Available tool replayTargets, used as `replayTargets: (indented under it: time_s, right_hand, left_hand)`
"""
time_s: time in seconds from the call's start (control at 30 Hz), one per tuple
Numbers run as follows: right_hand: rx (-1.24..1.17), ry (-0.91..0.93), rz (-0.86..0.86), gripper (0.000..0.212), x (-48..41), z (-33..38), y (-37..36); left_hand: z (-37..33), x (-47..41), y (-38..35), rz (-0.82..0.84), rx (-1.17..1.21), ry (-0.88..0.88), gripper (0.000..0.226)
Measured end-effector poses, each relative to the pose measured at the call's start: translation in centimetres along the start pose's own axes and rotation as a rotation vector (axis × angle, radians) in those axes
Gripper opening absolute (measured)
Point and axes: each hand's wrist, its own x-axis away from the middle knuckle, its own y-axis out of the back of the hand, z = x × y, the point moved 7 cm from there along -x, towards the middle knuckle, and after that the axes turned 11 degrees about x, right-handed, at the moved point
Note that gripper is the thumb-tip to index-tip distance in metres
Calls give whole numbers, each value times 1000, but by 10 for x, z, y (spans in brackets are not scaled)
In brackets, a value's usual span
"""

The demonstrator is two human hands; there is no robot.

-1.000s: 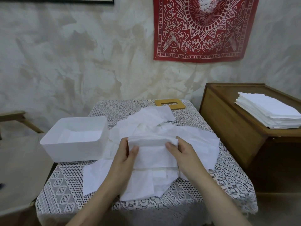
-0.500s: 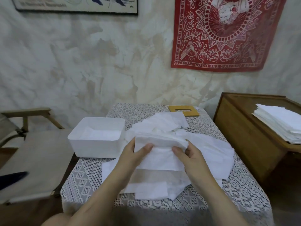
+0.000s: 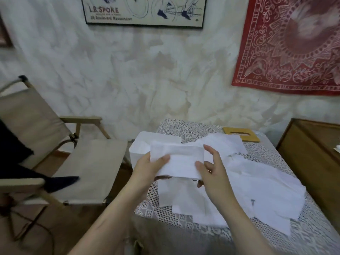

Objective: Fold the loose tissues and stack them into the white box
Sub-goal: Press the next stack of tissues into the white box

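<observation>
Folded tissue (image 3: 177, 162) is held in the air betw. both hands, just in front of the white box (image 3: 139, 146), hiding part of it. Left hand (image 3: 150, 167) grips its left end, thumb on top. Right hand (image 3: 211, 170) pinches the right end w/ thumb above, index finger stretched out. Loose tissues (image 3: 248, 181) lie on the lace-covered table (image 3: 276, 157), right of the box. Folding chair (image 3: 88, 162) stands at left.

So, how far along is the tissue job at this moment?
Done: one folded tissue is already a flat band. In hand: the left hand and right hand hold it by its ends near the white box, not yet laid in. Left: many loose tissues lie unfolded on the lace tablecloth. The box's inside is hidden, so its stack cannot be judged.
</observation>
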Motion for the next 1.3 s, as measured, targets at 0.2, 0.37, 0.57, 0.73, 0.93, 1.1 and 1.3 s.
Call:
replayTargets:
  time_s: [0.2, 0.37, 0.57, 0.73, 0.93, 1.1, 1.3]
  right_hand:
    - [41, 89, -30, 18, -7, 29, -33]
    - [104, 113, 47, 20, -13, 33, -54]
    - [145, 116, 90, 21, -30, 41, -71]
    - [177, 71, 36, 23, -53, 40, -69]
    - [161, 45, -1, 22, -77, 42, -72]
    - [409, 10, -31, 17, -86, 23, -62]
    - [727, 50, 41, 18, -91, 15, -61]
  left_hand:
    - [-31, -3, 34, -13, -186, -76, 28]
    - [-50, -13, 60, -16, -214, -158, 32]
    - [-56, -26, 69, 32, -216, -184, 30]
    - [-68, -44, 89, -30, -174, -243, 28]
    - [-86, -66, 98, -17, -418, -338, 25]
    - [-77, -85, 95, -23, -758, -308, 16]
    - [-69, -96, 87, 13, -984, -310, 14]
